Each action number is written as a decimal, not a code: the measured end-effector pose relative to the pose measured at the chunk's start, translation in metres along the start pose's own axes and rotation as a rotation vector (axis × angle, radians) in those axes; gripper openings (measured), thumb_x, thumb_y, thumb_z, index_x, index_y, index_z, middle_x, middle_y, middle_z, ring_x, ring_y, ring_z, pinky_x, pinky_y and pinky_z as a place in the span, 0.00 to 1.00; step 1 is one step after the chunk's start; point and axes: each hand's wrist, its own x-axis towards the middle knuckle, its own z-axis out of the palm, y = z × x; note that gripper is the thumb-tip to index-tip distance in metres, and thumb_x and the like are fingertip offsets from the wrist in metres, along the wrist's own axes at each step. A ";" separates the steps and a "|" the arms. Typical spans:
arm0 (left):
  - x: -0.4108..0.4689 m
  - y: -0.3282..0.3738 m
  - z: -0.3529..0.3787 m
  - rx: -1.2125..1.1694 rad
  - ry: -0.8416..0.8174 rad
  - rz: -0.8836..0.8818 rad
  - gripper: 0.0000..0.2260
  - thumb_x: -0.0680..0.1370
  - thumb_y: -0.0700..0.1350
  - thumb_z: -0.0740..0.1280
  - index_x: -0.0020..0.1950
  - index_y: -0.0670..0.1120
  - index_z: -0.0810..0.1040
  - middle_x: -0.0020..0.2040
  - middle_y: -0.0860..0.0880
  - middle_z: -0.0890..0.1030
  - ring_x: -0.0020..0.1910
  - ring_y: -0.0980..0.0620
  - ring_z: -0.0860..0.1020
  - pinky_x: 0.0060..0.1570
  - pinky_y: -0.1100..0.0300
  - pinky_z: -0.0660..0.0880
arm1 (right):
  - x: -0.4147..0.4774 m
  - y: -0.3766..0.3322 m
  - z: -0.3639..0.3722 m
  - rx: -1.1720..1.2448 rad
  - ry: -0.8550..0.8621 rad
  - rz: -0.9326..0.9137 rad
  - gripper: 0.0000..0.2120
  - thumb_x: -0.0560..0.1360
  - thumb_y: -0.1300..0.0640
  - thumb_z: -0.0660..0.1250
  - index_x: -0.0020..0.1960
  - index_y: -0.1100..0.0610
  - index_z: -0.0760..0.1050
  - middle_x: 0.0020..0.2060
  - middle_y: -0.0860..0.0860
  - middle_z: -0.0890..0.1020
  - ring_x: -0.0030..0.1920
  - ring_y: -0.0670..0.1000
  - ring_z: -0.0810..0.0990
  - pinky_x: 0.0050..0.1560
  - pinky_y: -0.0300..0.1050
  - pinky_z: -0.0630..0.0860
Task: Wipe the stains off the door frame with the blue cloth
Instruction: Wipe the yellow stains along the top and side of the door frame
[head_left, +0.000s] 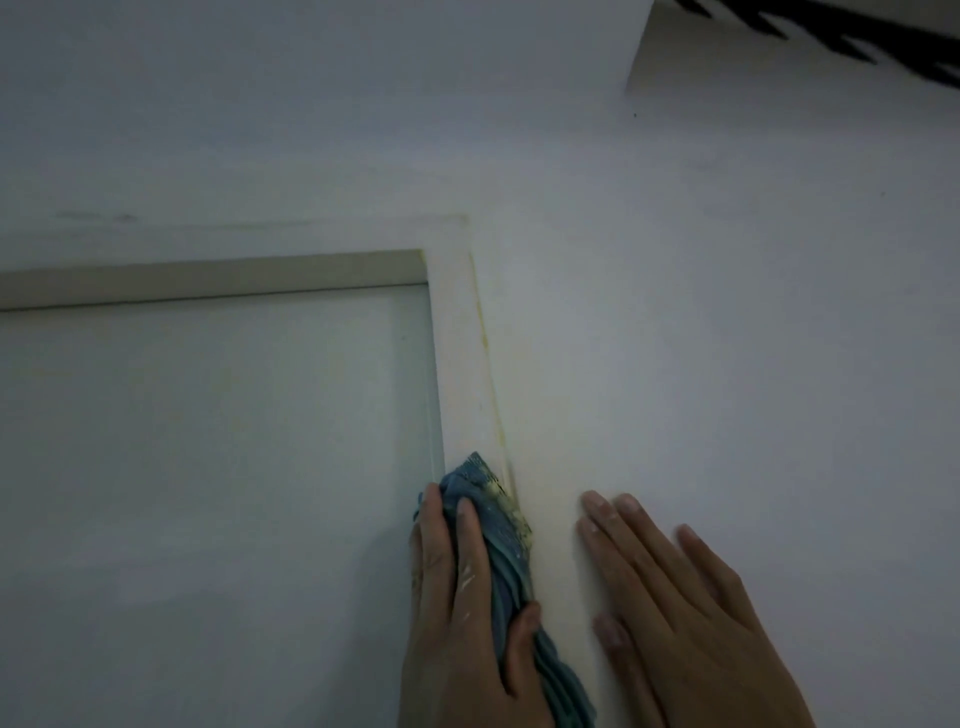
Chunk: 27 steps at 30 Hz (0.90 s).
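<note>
A white door frame (460, 364) runs up to its top right corner, with a yellowish stain line (485, 343) along its outer edge. My left hand (457, 597) presses a bunched blue cloth (501, 525) against the frame's right upright, low in the view. The cloth's upper edge carries yellow smears. My right hand (675, 597) lies flat on the wall just right of the frame, fingers spread, holding nothing.
The white door panel (208, 441) fills the lower left. Plain white wall (675, 286) surrounds the frame. A white ledge with dark stripes (779, 41) juts in at the top right. Faint dark marks sit on the wall above the frame (104, 215).
</note>
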 end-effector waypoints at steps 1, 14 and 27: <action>0.030 0.019 0.008 -0.068 0.053 -0.004 0.37 0.72 0.57 0.58 0.79 0.53 0.49 0.79 0.53 0.51 0.74 0.41 0.64 0.56 0.40 0.75 | 0.003 0.002 0.003 -0.014 0.016 -0.010 0.26 0.82 0.48 0.46 0.75 0.55 0.69 0.77 0.50 0.68 0.77 0.49 0.64 0.68 0.54 0.65; 0.185 0.011 0.010 -0.035 -0.082 -0.063 0.29 0.77 0.44 0.53 0.79 0.44 0.51 0.75 0.55 0.37 0.78 0.49 0.39 0.75 0.59 0.40 | 0.096 0.034 0.016 -0.060 0.085 -0.071 0.27 0.83 0.47 0.43 0.75 0.56 0.69 0.76 0.50 0.69 0.76 0.49 0.63 0.68 0.52 0.63; 0.281 0.000 0.010 0.114 -0.134 -0.052 0.31 0.76 0.39 0.60 0.77 0.39 0.55 0.80 0.42 0.48 0.78 0.44 0.43 0.76 0.47 0.49 | 0.157 0.051 0.019 -0.040 0.083 -0.091 0.27 0.84 0.47 0.43 0.77 0.56 0.65 0.76 0.49 0.68 0.76 0.47 0.61 0.69 0.52 0.61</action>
